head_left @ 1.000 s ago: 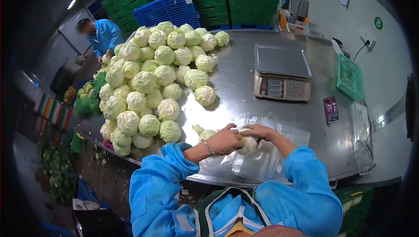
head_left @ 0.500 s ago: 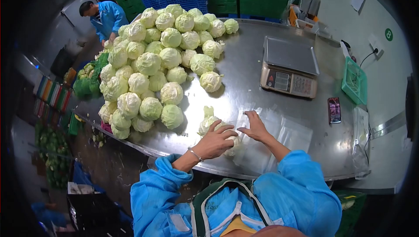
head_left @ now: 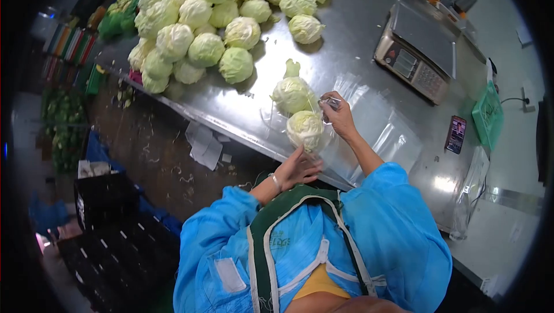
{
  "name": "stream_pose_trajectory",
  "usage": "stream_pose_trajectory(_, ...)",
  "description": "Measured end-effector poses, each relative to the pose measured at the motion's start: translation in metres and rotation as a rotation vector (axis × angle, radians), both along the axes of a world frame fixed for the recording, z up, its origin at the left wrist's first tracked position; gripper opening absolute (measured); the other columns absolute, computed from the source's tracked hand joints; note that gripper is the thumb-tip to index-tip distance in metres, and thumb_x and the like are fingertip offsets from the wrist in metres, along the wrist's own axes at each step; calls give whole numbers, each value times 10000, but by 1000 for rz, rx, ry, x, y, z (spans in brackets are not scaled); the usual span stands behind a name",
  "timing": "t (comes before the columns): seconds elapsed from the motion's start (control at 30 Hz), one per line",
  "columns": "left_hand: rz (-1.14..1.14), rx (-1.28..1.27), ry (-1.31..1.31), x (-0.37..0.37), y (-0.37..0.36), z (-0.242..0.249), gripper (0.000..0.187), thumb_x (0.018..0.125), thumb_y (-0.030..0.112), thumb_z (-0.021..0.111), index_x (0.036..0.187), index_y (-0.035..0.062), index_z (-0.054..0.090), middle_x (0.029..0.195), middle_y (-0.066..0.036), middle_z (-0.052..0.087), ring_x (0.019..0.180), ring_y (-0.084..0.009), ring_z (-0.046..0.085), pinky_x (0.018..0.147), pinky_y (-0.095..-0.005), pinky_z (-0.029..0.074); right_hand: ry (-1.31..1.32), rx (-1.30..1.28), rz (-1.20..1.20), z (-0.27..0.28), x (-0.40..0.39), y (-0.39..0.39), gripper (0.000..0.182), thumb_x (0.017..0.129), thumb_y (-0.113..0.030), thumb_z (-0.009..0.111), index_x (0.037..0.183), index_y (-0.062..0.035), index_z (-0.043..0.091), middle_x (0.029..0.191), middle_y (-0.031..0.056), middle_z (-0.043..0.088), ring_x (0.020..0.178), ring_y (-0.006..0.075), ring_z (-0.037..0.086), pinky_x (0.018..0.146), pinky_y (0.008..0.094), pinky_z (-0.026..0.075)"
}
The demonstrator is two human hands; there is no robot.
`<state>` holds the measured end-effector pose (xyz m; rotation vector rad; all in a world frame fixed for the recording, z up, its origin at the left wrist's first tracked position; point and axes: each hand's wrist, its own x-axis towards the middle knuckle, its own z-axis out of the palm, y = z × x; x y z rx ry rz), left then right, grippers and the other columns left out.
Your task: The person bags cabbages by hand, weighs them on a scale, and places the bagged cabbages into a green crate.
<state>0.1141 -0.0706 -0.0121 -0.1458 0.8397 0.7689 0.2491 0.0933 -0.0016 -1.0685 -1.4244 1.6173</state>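
Two pale green cabbages lie one behind the other near the table's front edge: the farther cabbage [head_left: 292, 94] and the nearer cabbage [head_left: 305, 129]. Clear plastic film, apparently a bag [head_left: 319, 108], shows around them; how much of each it covers is hard to make out. My right hand [head_left: 339, 114] is closed on the gathered film beside their right side. Below the nearer cabbage, my left hand [head_left: 298, 168] has its fingers stretched out, with the fingertips close to the film. Flat clear bags [head_left: 384, 128] lie right of my right hand.
A large heap of cabbages [head_left: 208, 50] covers the left back of the steel table [head_left: 352, 42]. At the right stand a weighing scale [head_left: 418, 50], a phone [head_left: 455, 134] and a green basket [head_left: 488, 115]. Papers [head_left: 203, 145] and black crates [head_left: 118, 249] are below the left edge.
My view has tilted downward. My left hand has moved from over the nearer cabbage to below it. My right hand, spread before, has closed on the film.
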Motion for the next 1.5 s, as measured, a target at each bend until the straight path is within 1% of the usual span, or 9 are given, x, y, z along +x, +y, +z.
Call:
stream_pose_trajectory(0.1, 327, -73, -172, 18, 13, -12, 406, 858, 432, 584, 1027, 69, 515, 956, -73, 601, 834, -205, 584, 751, -350, 501, 83, -73, -57, 3, -14, -16, 107, 878, -134, 566, 923, -46, 527, 613, 7, 509, 475, 67, 476, 417, 229, 398)
stream_pose_trajectory(0.23, 326, -128, -51, 9, 2, -17, 282, 838, 358, 641, 832, 106, 514, 640, -27, 532, 616, -160, 548, 616, -305, 501, 42, -70, -190, 17, -9, -20, 117, 887, -146, 563, 893, -34, 530, 576, 5, 501, 446, 53, 457, 384, 226, 382)
stream_pose_trajectory(0.47, 379, 344, 332, -57, 49, 113, 384, 914, 360, 527, 607, 159, 416, 519, 37, 346, 541, -133, 441, 569, -303, 414, -195, 260, -206, 87, -6, 26, 248, 840, -182, 611, 717, 23, 548, 516, 6, 451, 463, 64, 399, 421, 285, 330)
stream_pose_trajectory(0.53, 448, 527, 342, -86, 70, 134, 399, 918, 355, 524, 596, 158, 395, 529, 43, 351, 534, -124, 436, 563, -296, 389, -25, 73, -164, 137, -24, 26, 233, 829, -186, 619, 721, 13, 563, 524, 13, 475, 424, 80, 423, 379, 279, 342)
stream_pose_trajectory(0.83, 388, 407, 21, -130, 147, 142, 246, 890, 300, 590, 752, 122, 492, 520, 59, 379, 517, -70, 452, 523, -229, 392, -30, 68, -144, 176, -30, 54, 234, 821, -180, 652, 689, -63, 499, 462, -7, 437, 341, 81, 407, 304, 243, 298)
stream_pose_trajectory(1.13, 305, 499, 396, -126, 196, 131, 292, 829, 291, 669, 778, 31, 546, 500, 42, 420, 440, -90, 445, 461, -240, 397, -99, 166, -495, 155, -10, 75, 243, 818, -138, 640, 679, -30, 472, 457, -1, 415, 351, 82, 412, 318, 247, 311)
stream_pose_trajectory(1.3, 233, 478, 505, -128, 147, 98, 310, 844, 279, 647, 774, 2, 530, 543, 6, 440, 433, -96, 430, 438, -245, 397, -306, 202, -529, 127, -9, 35, 243, 814, -131, 632, 682, -2, 474, 486, 21, 448, 384, 93, 445, 355, 258, 350)
stream_pose_trajectory(1.33, 207, 416, 552, -127, 131, 97, 276, 872, 270, 609, 719, 68, 501, 503, 40, 379, 434, -85, 394, 468, -237, 376, -371, 207, -533, 121, -8, 20, 240, 816, -133, 631, 685, -2, 479, 490, 20, 452, 388, 92, 447, 362, 253, 350)
stream_pose_trajectory(1.5, 55, 261, 574, -134, 63, 48, 296, 890, 268, 594, 772, -4, 585, 547, 8, 462, 462, -72, 432, 468, -230, 411, -386, -30, -643, 86, -10, -49, 261, 834, -145, 641, 675, -20, 477, 515, -6, 458, 434, 51, 433, 386, 227, 346)
